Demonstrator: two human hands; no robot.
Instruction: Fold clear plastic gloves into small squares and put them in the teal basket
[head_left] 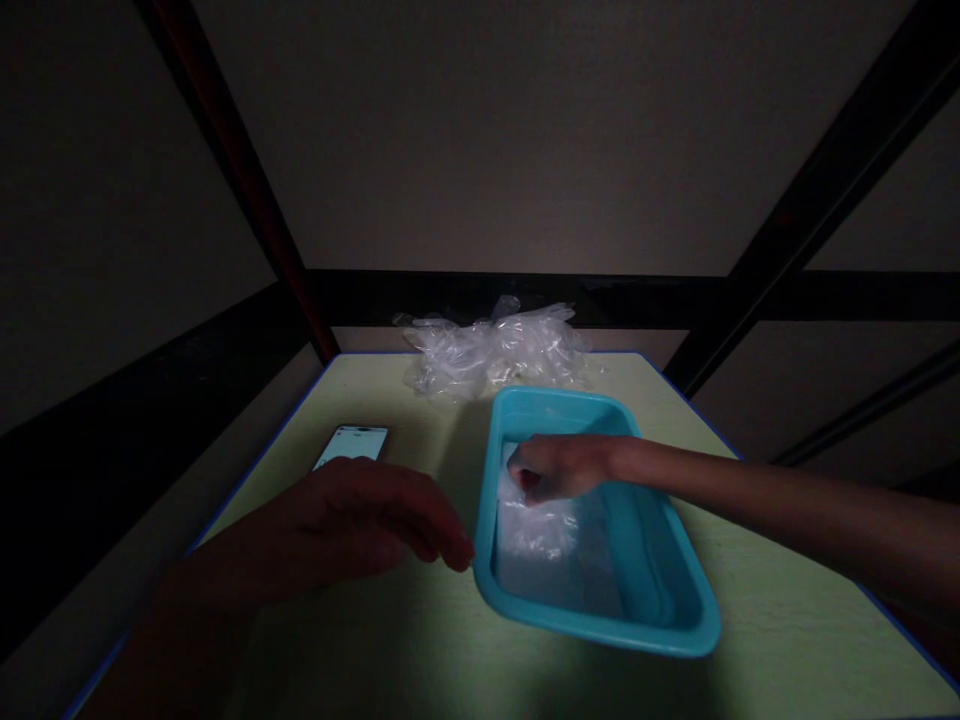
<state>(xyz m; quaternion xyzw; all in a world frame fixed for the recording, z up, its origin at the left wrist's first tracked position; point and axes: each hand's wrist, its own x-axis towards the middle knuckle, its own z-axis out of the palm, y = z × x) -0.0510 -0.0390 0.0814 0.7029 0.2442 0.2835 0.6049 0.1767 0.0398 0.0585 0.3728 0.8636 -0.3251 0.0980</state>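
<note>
A turquoise plastic basin (596,635) stands on the table, its long side running away from me. Flat white pieces (551,575) lie in its left part, with shiny clear plastic (544,530) on top. My right hand (559,468) reaches in from the right and is closed in a fist over the white pieces. Whatever its fingers may hold is hidden. Just outside the basin's left rim hovers my left hand (375,520), palm down, fingers extended and slightly bent, with nothing visible in it. The fingertips come very close to the rim; I cannot tell whether they touch.
Crumpled clear plastic bags (499,350) lie in a heap at the table's far edge, behind the basin. A phone (352,442) with a lit screen rests at the left, partly covered by my left hand. The pale green table (780,600) has a blue edge; a wall rises behind.
</note>
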